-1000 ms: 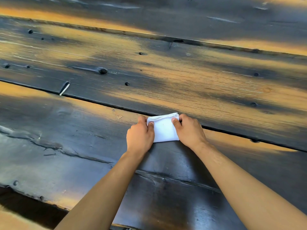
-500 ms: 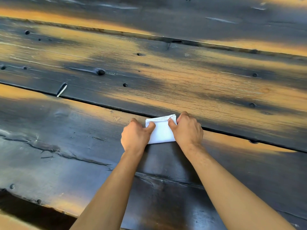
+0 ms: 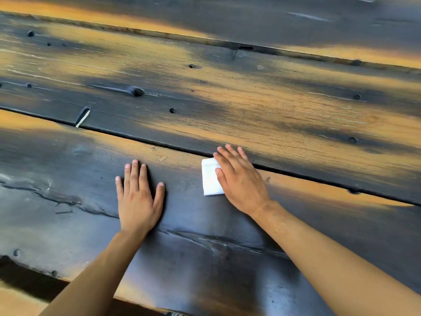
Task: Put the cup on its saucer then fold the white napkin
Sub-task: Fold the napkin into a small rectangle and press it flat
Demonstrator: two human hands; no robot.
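Observation:
A small folded white napkin (image 3: 210, 179) lies on the dark wooden table (image 3: 68, 190), close to the seam between two planks. My right hand (image 3: 239, 181) lies flat with straight fingers over the napkin's right part and presses it down; only the left strip of the napkin shows. My left hand (image 3: 137, 197) rests flat on the bare wood, well to the left of the napkin and apart from it. No cup or saucer is in view.
The table is made of wide dark planks with orange worn patches, knots and nail holes. A gap (image 3: 145, 139) runs between planks just beyond the hands. The near table edge (image 3: 57, 279) is at the lower left.
Both hands have let go of the napkin's far corners. My left hand moved left onto bare wood and opened flat. My right hand flattened over the napkin.

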